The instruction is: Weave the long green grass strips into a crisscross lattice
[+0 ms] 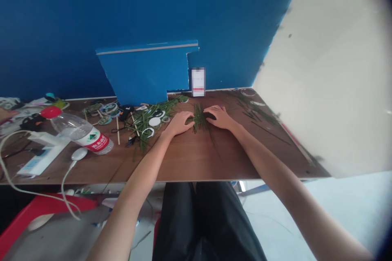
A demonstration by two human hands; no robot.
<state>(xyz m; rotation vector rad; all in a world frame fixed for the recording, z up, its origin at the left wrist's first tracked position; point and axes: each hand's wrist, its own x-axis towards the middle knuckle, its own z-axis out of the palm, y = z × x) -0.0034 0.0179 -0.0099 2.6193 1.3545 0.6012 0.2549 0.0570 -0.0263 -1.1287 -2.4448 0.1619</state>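
Green leaf bundle (200, 119), two hands

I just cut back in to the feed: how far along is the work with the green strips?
Done, it seems: several round woven pieces lie at the left of the table. In hand: left hand and right hand both press on a small bundle of green strips. Left: loose strips beside the rings and more at the right lie unused.

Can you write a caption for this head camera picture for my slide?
Left hand and right hand press a bundle of green grass strips on a wooden table.
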